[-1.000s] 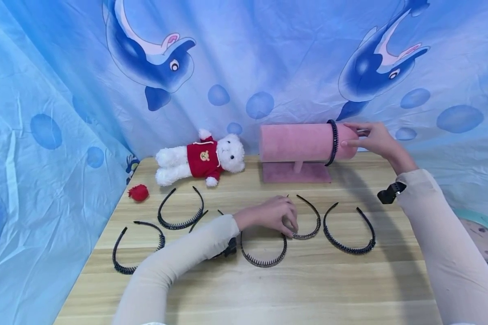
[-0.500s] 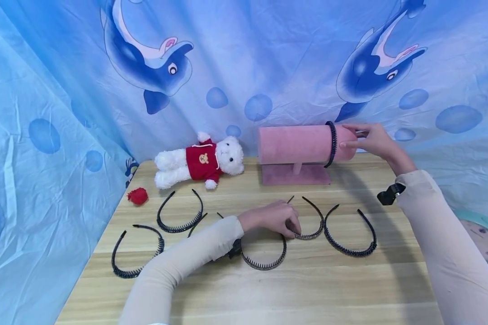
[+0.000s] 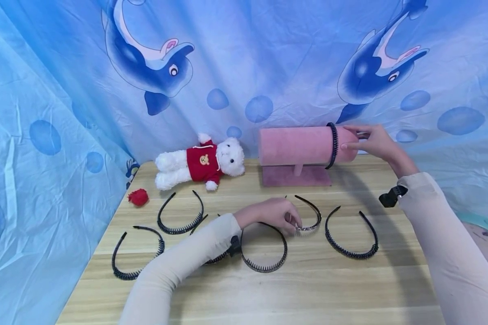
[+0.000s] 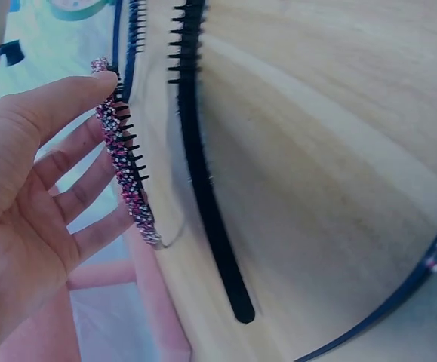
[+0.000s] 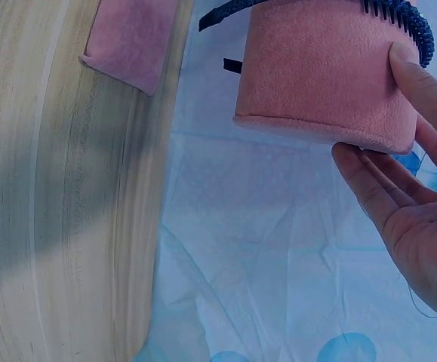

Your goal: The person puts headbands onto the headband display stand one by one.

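My left hand (image 3: 273,215) pinches a toothed headband (image 4: 122,162) studded with pink and white beads between thumb and fingers. In the head view its lower edge is blurred. Beneath the hand, another toothed headband (image 3: 264,269) lies on the table, its dark plain end close beside the held one in the left wrist view. At the back right, my right hand (image 3: 376,142) grips the rounded end of a pink plush headband stand (image 3: 297,146), thumb on its side and fingers against the end face. A dark blue beaded headband (image 3: 334,145) hangs round the stand near that hand.
More dark headbands lie on the wooden table (image 3: 301,289): one at the right (image 3: 351,253), others at the left, partly behind the left sleeve. A white teddy bear (image 3: 203,162) in a red top lies at the back. A small red object (image 3: 138,197) sits near the left edge.
My left hand has shifted slightly, and the headband it pinches has come up and tilted, moving a little left. The right hand keeps its place on the stand.
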Motion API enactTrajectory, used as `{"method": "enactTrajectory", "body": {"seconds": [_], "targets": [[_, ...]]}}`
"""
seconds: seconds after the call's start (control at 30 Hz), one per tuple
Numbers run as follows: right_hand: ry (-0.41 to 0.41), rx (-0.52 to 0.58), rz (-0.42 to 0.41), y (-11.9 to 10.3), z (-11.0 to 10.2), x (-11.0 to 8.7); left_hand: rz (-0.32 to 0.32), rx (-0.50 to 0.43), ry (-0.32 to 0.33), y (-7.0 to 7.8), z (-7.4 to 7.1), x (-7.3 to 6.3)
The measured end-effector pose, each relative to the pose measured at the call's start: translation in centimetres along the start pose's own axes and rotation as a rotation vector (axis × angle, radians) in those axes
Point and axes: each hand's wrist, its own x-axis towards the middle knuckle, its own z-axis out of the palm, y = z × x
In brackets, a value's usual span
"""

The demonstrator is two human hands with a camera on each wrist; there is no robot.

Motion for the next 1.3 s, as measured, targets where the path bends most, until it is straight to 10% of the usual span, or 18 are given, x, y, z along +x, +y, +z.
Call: {"method": "enactTrajectory", "body": {"seconds": [0.4, 1.3], "targets": [[0.004, -0.005, -0.003, -0.4, 0.1, -0.5, -0.023, -0.299, -0.004, -0.9, -1.7, -0.7], [0.011, -0.006, -0.017, -0.4, 0.1, -0.3, -0.070, -0.419, 0.144, -2.7, -7.4, -4.9]]}}
